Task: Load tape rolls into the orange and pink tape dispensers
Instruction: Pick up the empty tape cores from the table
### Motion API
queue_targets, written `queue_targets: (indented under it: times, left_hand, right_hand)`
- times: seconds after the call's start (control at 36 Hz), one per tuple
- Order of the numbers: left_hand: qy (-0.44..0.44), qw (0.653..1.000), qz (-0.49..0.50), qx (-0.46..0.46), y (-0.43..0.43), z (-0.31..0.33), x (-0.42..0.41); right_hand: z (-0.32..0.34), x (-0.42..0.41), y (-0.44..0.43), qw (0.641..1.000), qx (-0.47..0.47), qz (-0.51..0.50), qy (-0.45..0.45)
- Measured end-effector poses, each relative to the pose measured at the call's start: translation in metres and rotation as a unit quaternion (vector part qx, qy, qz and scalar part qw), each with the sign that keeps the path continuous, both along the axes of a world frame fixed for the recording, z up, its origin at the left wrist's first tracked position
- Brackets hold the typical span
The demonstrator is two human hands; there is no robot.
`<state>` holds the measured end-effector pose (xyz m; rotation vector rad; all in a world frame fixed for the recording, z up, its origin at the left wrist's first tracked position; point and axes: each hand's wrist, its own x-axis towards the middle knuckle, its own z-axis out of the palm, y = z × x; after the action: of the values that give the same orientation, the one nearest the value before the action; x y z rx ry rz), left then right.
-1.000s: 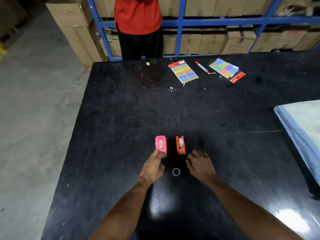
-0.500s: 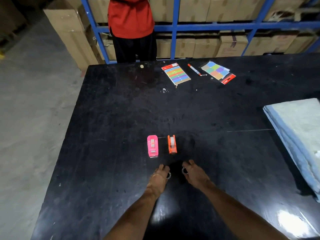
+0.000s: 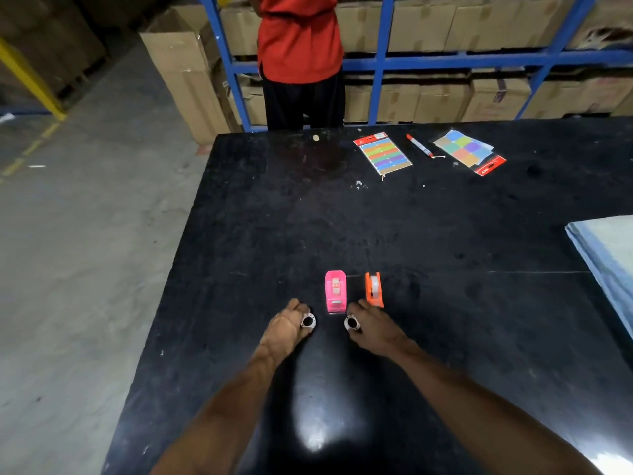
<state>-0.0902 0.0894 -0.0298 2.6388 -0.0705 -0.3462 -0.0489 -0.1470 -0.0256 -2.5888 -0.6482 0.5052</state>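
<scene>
Head view: a small tape roll (image 3: 307, 320) is pinched by the left hand (image 3: 286, 329), another roll (image 3: 351, 323) by the right hand (image 3: 376, 325); between and beyond both grips, the pink dispenser (image 3: 335, 291) is stood; the orange dispenser (image 3: 374, 290) is touched by right fingertips (image 3: 363, 304)

- Two tape dispensers stand side by side on the desk (image 3: 239, 234), near its front middle, one dispenser (image 3: 335, 291) left of the other dispenser (image 3: 374, 290).
- The left hand (image 3: 286, 329) lies left of and nearer than the pair, the right hand (image 3: 375, 329) just before the right-hand one.
- A ring (image 3: 307, 321) sits at the left hand's fingers, another ring (image 3: 351, 322) at the right's.
- At the far edge lie a card (image 3: 383, 153), a marker (image 3: 419, 145) and a second card (image 3: 469, 152), left to right.
- A person (image 3: 300, 60) stands behind the desk, shelving (image 3: 445, 60) beyond.
</scene>
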Motion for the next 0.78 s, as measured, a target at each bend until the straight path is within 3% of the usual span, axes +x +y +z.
queue_targets:
  times: [0.39, 0.78]
  left_hand:
    - [0.002, 0.998, 0.053, -0.03, 0.083, 0.009, 0.041]
    - [0.109, 0.994, -0.002, 0.017, 0.085, -0.036, 0.079]
  right_hand:
    - [0.014, 0.045, 0.085, 1.0, -0.014, -0.012, -0.008]
    - [-0.023, 0.071, 0.139, 0.993, -0.121, 0.003, 0.012]
